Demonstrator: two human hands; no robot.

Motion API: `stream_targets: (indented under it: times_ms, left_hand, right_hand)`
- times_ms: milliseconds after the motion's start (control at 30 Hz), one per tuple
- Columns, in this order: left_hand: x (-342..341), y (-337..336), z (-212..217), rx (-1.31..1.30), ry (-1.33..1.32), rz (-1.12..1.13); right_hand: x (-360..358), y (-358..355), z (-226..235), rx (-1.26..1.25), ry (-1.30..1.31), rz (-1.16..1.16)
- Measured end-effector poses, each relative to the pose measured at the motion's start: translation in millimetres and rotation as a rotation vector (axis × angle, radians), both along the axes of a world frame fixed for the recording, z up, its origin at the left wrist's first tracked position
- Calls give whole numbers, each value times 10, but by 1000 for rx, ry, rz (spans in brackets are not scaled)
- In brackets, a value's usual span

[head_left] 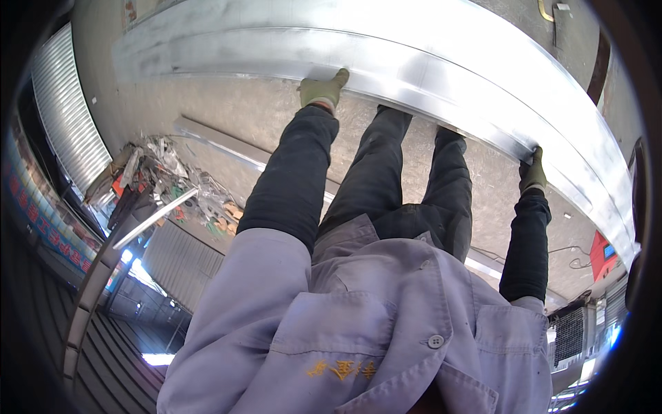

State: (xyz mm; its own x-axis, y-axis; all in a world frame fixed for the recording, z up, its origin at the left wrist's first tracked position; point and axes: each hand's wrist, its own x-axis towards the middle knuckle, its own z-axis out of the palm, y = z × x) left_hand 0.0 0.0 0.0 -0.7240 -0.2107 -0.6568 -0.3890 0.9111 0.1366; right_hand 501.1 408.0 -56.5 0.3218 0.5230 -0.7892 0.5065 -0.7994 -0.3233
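A long bright sheet-metal panel (386,52) with folded edges lies across the concrete floor in front of my legs. My left hand (323,90), in a green work glove, grips its near edge. My right hand (533,172), also gloved, grips the same edge further to the right. Both arms are in dark sleeves, stretched down past my grey shirt and dark trousers.
A narrow metal strip (221,146) lies on the floor behind my legs. A heap of scrap and tools (162,183) sits at the left, near a roller shutter (65,117). A red box (601,254) stands at the right, with a cable on the floor beside it.
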Motion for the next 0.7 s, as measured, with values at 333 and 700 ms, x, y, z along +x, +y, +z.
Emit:
stream_targets:
  times_ms: [333, 700]
  left_hand:
    - [-175, -74, 395, 144, -80, 19]
    - [42, 15, 393, 486, -10, 416]
  right_hand:
    - [-837, -709, 994, -190, 49, 375]
    - [-2548, -1415, 916, -258, 48, 712]
